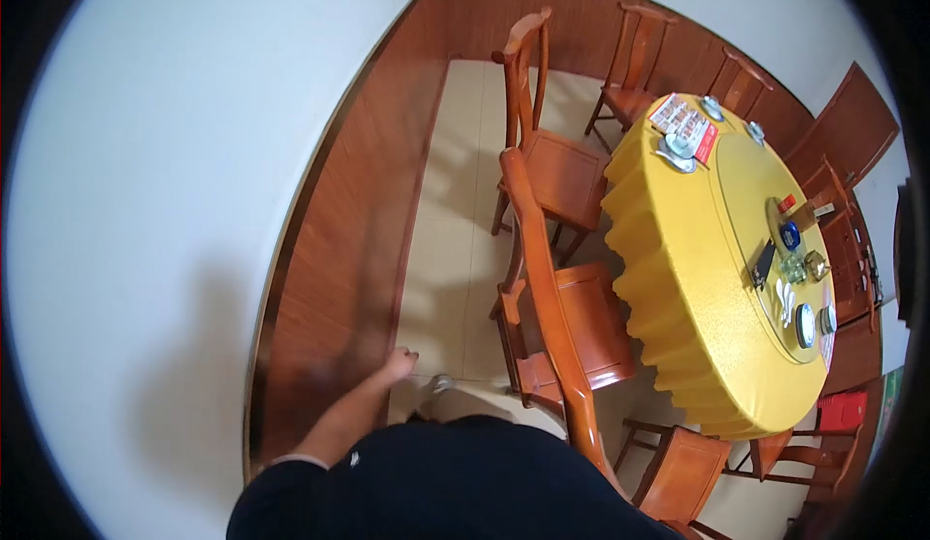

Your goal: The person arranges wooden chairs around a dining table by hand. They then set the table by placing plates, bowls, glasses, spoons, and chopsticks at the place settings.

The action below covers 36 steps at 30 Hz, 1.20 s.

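My left hand hangs low at my side, close to the brown wood wall panel, with its fingers curled in. No object shows in it. My right hand is out of sight; only a sliver of skin shows beside the nearest chair back. That wooden chair stands just ahead of me on the right, its tall back rising close to my body. Beyond it, another wooden chair faces the round table with a yellow tablecloth.
On the table are a glass turntable, a printed menu, stacked dishes, white spoons and a blue container. More chairs ring it. A tiled floor strip runs between the chairs and wall panel.
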Motion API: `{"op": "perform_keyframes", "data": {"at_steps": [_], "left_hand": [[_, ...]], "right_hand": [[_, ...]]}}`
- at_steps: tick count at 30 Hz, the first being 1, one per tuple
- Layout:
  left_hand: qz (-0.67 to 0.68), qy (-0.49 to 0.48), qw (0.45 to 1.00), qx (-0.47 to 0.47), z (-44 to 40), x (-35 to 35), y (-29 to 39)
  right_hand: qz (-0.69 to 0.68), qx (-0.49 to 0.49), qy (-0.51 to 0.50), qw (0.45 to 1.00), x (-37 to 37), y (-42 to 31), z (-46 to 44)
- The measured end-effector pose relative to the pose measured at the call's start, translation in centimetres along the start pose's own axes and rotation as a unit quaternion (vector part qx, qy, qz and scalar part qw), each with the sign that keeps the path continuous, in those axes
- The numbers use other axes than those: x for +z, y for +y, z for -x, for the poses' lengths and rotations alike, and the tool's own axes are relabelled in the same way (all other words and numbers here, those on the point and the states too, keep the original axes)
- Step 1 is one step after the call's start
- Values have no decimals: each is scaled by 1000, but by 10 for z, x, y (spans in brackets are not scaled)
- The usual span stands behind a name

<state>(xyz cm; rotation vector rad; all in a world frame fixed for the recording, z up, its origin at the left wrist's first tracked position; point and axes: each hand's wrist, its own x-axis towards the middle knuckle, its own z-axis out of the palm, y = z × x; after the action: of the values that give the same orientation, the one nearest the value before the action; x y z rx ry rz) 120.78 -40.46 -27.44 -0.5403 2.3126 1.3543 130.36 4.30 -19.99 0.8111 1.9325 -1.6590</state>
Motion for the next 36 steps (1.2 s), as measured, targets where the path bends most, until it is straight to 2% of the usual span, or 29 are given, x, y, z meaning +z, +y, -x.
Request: {"op": "perform_keyframes", "data": {"at_steps": [2,4,6,7,10,12,13,16,17,18,19,21,23,24,27,30,31,32,34,36], "left_hand": [[-93,-40,995,-6,-47,-28,-4],[-143,-66,988,-2,-46,-69,47],[-88,-106,980,-144,-71,-94,83],[-40,-97,981,-166,-116,-95,56],[-52,-135,973,-181,-205,-117,86],[-61,-155,970,-179,-272,-121,116],[-115,-211,954,-177,-313,-123,133],[-183,-327,922,-99,-436,-125,203],[-250,-328,911,-6,-458,-132,238],[-248,-326,912,-3,-489,-136,266],[-246,-320,915,-6,-517,-142,292],[-258,-328,909,-2,-560,-144,332],[-199,-305,931,25,-595,-152,374],[-208,-315,925,36,-611,-153,395],[-183,-338,922,-43,-642,-155,430],[-179,-343,920,-52,-690,-149,437],[-70,-390,914,-87,-720,-151,429],[-66,-389,915,-84,-731,-154,440],[-197,-376,899,-109,-751,-165,461],[-223,-379,895,-79,-788,-178,490]], "right_hand": [[-18,37,6,999,27,-2,-18],[-47,57,15,997,50,-10,-32],[-91,75,36,992,67,-12,-43],[-119,86,53,988,77,-11,-48],[-231,128,133,955,116,4,-55],[-326,153,211,909,156,25,-57],[-375,164,255,876,184,35,-55],[-529,159,390,737,295,52,-61],[-573,144,425,686,334,48,-69],[-599,136,446,651,371,37,-80],[-597,168,458,636,396,12,-93],[-541,256,433,674,421,-47,-133],[-481,296,396,724,432,-99,-173],[-448,303,377,752,433,-120,-191],[-344,301,337,823,425,-167,-236],[-252,298,324,862,400,-198,-277],[-222,303,323,869,389,-214,-289],[-217,315,336,861,375,-229,-296],[-269,329,389,817,350,-267,-311],[-409,251,470,741,332,-317,-337]]}}
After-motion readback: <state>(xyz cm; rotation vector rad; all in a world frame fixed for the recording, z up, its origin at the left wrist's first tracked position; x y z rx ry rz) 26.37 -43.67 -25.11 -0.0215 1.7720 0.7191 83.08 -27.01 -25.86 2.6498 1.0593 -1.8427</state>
